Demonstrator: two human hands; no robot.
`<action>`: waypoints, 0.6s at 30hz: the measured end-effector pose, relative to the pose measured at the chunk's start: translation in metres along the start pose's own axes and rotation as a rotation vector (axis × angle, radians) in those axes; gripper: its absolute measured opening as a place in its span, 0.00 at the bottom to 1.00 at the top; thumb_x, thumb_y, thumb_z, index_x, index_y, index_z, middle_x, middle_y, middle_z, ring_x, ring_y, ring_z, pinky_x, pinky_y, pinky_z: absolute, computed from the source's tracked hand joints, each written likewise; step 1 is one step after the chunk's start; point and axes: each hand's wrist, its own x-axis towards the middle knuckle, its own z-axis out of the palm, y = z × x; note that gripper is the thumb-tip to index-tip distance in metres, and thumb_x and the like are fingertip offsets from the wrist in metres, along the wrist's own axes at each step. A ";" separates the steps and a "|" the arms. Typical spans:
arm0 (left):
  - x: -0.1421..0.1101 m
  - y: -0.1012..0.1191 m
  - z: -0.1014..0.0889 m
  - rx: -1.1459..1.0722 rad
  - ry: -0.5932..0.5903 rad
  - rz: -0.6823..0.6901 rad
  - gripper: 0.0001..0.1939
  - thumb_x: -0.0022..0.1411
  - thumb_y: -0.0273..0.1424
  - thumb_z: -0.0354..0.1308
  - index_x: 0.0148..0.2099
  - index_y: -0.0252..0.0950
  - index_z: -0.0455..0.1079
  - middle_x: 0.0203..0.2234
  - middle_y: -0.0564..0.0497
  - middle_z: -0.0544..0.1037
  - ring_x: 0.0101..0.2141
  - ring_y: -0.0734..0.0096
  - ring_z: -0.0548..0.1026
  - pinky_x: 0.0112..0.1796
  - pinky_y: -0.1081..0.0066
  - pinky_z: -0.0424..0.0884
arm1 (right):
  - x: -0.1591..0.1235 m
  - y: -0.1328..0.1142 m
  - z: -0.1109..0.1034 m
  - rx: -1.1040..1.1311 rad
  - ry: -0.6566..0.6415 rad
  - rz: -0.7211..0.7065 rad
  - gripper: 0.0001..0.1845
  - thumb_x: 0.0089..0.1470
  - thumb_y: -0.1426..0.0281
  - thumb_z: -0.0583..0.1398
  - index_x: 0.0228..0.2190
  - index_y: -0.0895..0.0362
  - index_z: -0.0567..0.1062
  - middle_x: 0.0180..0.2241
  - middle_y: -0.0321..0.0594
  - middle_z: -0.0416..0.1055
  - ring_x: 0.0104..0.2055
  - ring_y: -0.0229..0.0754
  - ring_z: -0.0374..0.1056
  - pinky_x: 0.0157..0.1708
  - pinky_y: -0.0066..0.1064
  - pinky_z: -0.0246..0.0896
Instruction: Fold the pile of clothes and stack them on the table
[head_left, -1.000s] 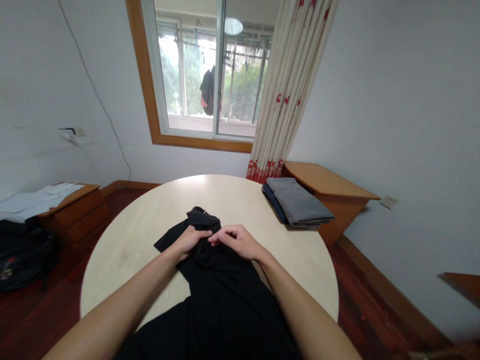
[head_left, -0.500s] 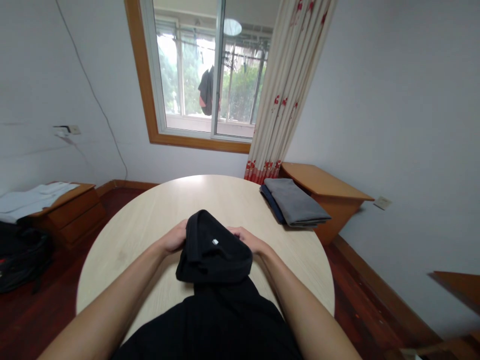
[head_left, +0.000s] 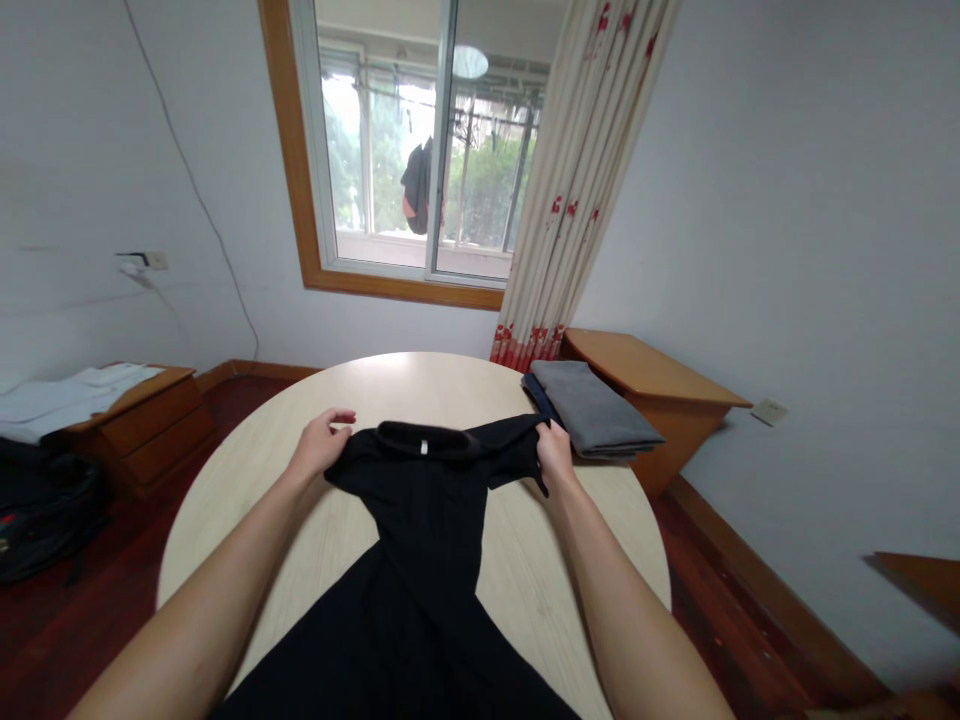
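Observation:
A black T-shirt [head_left: 431, 510] hangs over the round table, its collar away from me and its lower part running down toward my body. A small white label shows inside the collar. My right hand [head_left: 555, 450] has its fingers closed on the end of the right sleeve, which is drawn out sideways. At the left sleeve is my left hand [head_left: 322, 445], beside the cloth's edge, index finger stretched out and apart from the thumb. Some of its fingers are hidden. Where the shirt's lower part ends cannot be made out against the black below.
Folded grey and dark blue cloths [head_left: 600, 405] lie at the round table's [head_left: 247, 470] right edge. A wooden desk [head_left: 652, 370] stands behind them by the curtain [head_left: 577, 200]. Papers [head_left: 75, 390] cover a low cabinet [head_left: 142, 430] at left, with a black bag [head_left: 45, 510] below.
The bunched black cloth has opened out into a T-shirt with its sleeves spread. My right hand has moved right with a sleeve; my left hand has moved left and away from me.

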 end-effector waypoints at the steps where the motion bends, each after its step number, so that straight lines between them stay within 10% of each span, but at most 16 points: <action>1: -0.002 0.000 0.003 0.074 -0.055 0.029 0.20 0.52 0.37 0.54 0.44 0.34 0.75 0.42 0.43 0.81 0.34 0.62 0.77 0.40 0.66 0.72 | 0.000 0.003 0.001 -0.012 0.004 0.012 0.20 0.48 0.55 0.55 0.31 0.59 0.75 0.25 0.39 0.74 0.33 0.46 0.70 0.33 0.33 0.66; 11: -0.021 0.003 0.001 0.584 -0.501 -0.002 0.26 0.42 0.48 0.65 0.41 0.39 0.76 0.42 0.40 0.80 0.39 0.51 0.78 0.37 0.64 0.71 | 0.008 0.011 -0.003 0.000 0.063 0.082 0.18 0.49 0.56 0.53 0.29 0.56 0.74 0.24 0.37 0.75 0.33 0.45 0.72 0.33 0.32 0.69; 18: -0.018 0.025 -0.022 0.392 -0.357 0.055 0.06 0.43 0.33 0.56 0.26 0.39 0.74 0.24 0.48 0.79 0.29 0.59 0.75 0.30 0.69 0.67 | 0.011 -0.015 -0.024 0.277 0.140 0.104 0.17 0.48 0.55 0.56 0.29 0.56 0.73 0.27 0.40 0.76 0.35 0.47 0.74 0.34 0.37 0.73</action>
